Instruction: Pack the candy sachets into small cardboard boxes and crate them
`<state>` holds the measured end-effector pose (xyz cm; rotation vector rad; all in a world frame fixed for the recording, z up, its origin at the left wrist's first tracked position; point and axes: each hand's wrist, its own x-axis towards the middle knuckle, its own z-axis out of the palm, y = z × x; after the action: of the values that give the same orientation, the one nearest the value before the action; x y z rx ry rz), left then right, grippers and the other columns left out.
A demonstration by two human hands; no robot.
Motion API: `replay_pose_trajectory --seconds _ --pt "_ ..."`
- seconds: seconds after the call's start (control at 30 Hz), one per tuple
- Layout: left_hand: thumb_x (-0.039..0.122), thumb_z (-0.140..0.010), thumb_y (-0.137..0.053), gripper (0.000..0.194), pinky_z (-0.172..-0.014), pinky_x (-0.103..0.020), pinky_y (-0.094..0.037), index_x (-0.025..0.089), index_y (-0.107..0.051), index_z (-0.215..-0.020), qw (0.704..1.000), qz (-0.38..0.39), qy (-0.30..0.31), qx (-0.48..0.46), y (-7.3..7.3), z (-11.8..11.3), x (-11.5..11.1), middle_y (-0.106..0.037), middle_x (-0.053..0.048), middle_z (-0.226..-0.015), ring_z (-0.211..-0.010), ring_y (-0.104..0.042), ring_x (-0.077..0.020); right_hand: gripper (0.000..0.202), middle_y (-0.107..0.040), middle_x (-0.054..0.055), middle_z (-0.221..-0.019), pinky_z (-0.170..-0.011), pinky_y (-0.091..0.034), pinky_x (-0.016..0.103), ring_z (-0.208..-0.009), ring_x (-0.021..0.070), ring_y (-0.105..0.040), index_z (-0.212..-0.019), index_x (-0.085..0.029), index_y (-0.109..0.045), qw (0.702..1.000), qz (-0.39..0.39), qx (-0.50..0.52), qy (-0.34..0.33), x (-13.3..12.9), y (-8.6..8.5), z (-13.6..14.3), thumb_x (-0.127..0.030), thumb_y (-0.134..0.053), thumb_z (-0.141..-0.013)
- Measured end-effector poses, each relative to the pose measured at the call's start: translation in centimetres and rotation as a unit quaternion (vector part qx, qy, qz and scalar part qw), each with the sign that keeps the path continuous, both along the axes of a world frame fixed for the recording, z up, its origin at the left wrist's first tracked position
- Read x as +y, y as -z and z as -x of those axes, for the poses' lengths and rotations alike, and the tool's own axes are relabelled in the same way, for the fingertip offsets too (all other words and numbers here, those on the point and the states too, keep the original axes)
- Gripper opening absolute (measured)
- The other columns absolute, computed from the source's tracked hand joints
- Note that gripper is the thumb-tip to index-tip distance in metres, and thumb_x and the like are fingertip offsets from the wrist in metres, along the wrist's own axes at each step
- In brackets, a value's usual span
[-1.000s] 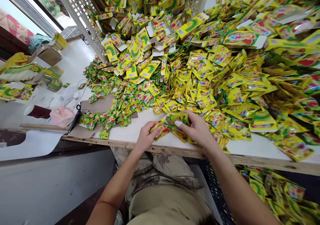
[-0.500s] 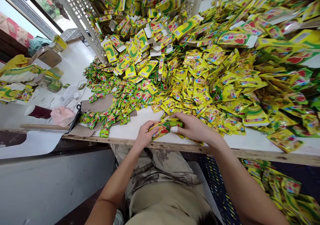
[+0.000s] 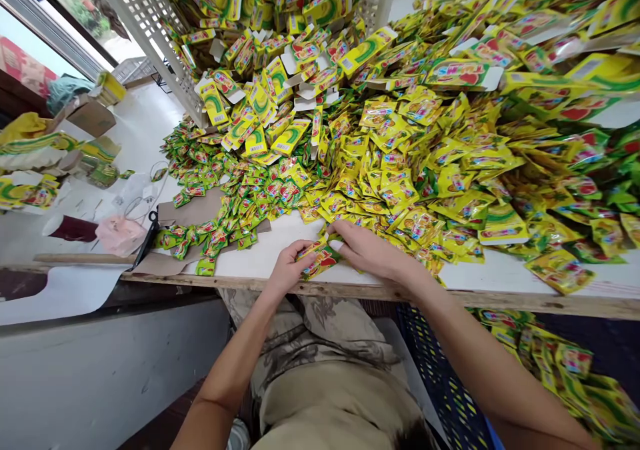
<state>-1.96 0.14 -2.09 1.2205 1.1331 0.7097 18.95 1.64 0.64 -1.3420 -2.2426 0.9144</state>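
Just above the table's front edge, my left hand (image 3: 289,268) is closed around the left end of a small yellow-green box (image 3: 320,261) with red fruit printed on it. My right hand (image 3: 367,251) is at the box's right end, thumb and fingers pinched there; its fingertips partly cover that end. Whether a packet sits between them is hidden. Beyond my hands lies a heap of yellow packets (image 3: 400,187). Smaller green packets (image 3: 215,240) are spread to the left, several close to my left hand.
Yellow boxes, several with open flaps, spill from a white perforated basket (image 3: 145,20) at the back. A dark blue crate (image 3: 435,370) with more boxes stands below the table edge (image 3: 480,300) on the right. A maroon cup (image 3: 73,228) and pink plastic bag (image 3: 120,235) lie left.
My right hand has shifted left, closer to my left hand, and now covers the box's right end. The green-and-yellow piece under its fingers is no longer visible. The view has shifted slightly.
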Motion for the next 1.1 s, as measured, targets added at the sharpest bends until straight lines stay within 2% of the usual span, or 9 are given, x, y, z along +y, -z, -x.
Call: replay_pose_trajectory --seconds 0.1,0.2,0.33,0.43,0.5,0.67,0.83,0.97,1.1 --pt "0.043 -0.079 -0.064 0.032 -0.086 -0.028 -0.047 0.019 -0.062 -0.101 1.000 -0.017 0.001 -0.022 0.1 -0.3 0.1 -0.067 -0.003 -0.099 -0.092 -0.060 -0.0183 0.026 -0.066 0.005 -0.094 -0.073 -0.047 0.029 -0.081 0.0186 -0.061 -0.110 -0.018 -0.051 0.997 0.022 0.073 0.030 1.1 -0.6 -0.6 -0.019 -0.048 -0.084" --pt "0.040 -0.081 -0.064 0.034 -0.089 -0.027 -0.045 0.019 -0.059 -0.107 0.999 -0.016 0.011 -0.041 0.0 -0.7 0.3 -0.066 -0.004 -0.106 -0.098 -0.059 -0.0176 0.024 -0.067 0.004 -0.094 -0.076 -0.047 0.030 -0.084 0.0192 -0.061 -0.103 -0.019 -0.059 0.994 -0.001 0.089 0.058 2.2 -0.8 -0.5 -0.014 -0.051 -0.081" --pt "0.039 -0.071 -0.074 0.044 -0.084 -0.027 -0.047 0.019 -0.056 -0.105 0.994 0.060 0.023 -0.092 -0.3 -0.9 0.7 -0.067 -0.004 -0.101 -0.093 -0.062 -0.0182 0.043 -0.066 0.009 -0.102 -0.086 -0.047 0.034 -0.098 0.0219 -0.060 -0.111 -0.017 -0.066 0.996 -0.064 0.055 -0.005 3.0 -0.9 0.4 -0.004 -0.047 -0.075" --pt "0.039 -0.064 -0.080 0.051 -0.083 -0.028 -0.047 0.018 -0.055 -0.104 0.988 0.088 0.009 -0.128 -0.3 -1.0 0.7 -0.068 -0.004 -0.098 -0.092 -0.063 -0.0194 0.054 -0.066 0.010 -0.102 -0.085 -0.048 0.034 -0.097 0.0211 -0.061 -0.121 -0.017 -0.063 0.995 -0.068 0.035 -0.068 3.4 -1.4 0.8 -0.001 -0.039 -0.076" --pt "0.039 -0.063 -0.081 0.053 -0.083 -0.029 -0.047 0.018 -0.055 -0.104 0.986 0.086 -0.006 -0.141 -0.3 -1.2 0.6 -0.068 -0.005 -0.099 -0.094 -0.063 -0.0197 0.057 -0.066 0.009 -0.110 -0.090 -0.047 0.035 -0.103 0.0208 -0.060 -0.124 -0.019 -0.061 0.994 -0.061 0.035 -0.080 3.7 -1.7 1.0 0.000 -0.038 -0.075" --pt "0.038 -0.064 -0.081 0.054 -0.082 -0.028 -0.047 0.018 -0.053 -0.105 0.985 0.070 -0.033 -0.156 -0.2 -1.3 0.1 -0.067 -0.006 -0.105 -0.096 -0.063 -0.0203 0.046 -0.065 0.011 -0.109 -0.089 -0.047 0.038 -0.103 0.0240 -0.059 -0.116 -0.015 -0.062 0.997 -0.076 -0.011 -0.008 3.6 -1.4 2.0 -0.003 -0.043 -0.076" --pt "0.035 -0.062 -0.082 0.055 -0.075 -0.027 -0.047 0.017 -0.052 -0.104 0.982 0.084 -0.030 -0.169 -0.1 -1.1 -0.2 -0.068 -0.004 -0.096 -0.084 -0.064 -0.0182 0.041 -0.061 0.013 -0.106 -0.084 -0.047 0.036 -0.100 0.0233 -0.058 -0.112 -0.015 -0.059 0.995 -0.090 -0.041 -0.029 2.9 -0.7 2.4 -0.001 -0.040 -0.078" --pt "0.034 -0.061 -0.083 0.055 -0.082 -0.031 -0.046 0.017 -0.055 -0.105 0.980 0.085 -0.026 -0.180 -0.2 -1.0 -0.5 -0.068 -0.006 -0.102 -0.095 -0.063 -0.0220 0.048 -0.061 0.011 -0.113 -0.092 -0.044 0.034 -0.109 0.0208 -0.055 -0.114 -0.017 -0.055 0.995 -0.068 -0.005 -0.077 3.0 -1.7 1.7 0.004 -0.042 -0.073" --pt "0.033 -0.062 -0.082 0.054 -0.088 -0.031 -0.045 0.016 -0.056 -0.107 0.983 0.066 -0.036 -0.168 -0.6 -1.0 -0.7 -0.067 -0.007 -0.108 -0.102 -0.061 -0.0230 0.040 -0.060 0.012 -0.109 -0.084 -0.045 0.032 -0.100 0.0213 -0.057 -0.112 -0.015 -0.055 0.992 -0.088 -0.064 -0.056 2.4 -2.2 2.2 0.002 -0.041 -0.079"
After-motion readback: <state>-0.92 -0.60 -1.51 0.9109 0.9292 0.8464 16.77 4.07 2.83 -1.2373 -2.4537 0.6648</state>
